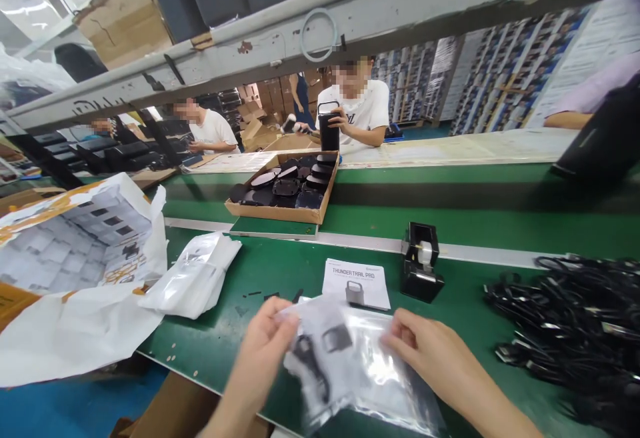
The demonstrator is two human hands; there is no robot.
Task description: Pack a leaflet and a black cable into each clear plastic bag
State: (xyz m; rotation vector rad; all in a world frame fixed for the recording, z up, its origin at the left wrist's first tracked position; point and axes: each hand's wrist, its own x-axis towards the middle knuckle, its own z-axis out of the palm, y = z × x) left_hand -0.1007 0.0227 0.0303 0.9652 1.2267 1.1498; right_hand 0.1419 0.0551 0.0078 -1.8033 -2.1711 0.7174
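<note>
Pinched at its upper left edge by my left hand is a clear plastic bag with a printed sheet and a black cable inside. My right hand has its thumb and fingers closed on the edge of clear plastic at the right. Whether this plastic is part of the same bag or a second one, I cannot tell. Just beyond the hands lies a stack of white "Thunder Trail Pro" booklets. Beside it stands a black tape dispenser.
Black cables are heaped at the right. To the left lie clear bags and an opened white sack. A cardboard tray of black parts sits on the green belt. Across it, a person holds a black speaker-like device.
</note>
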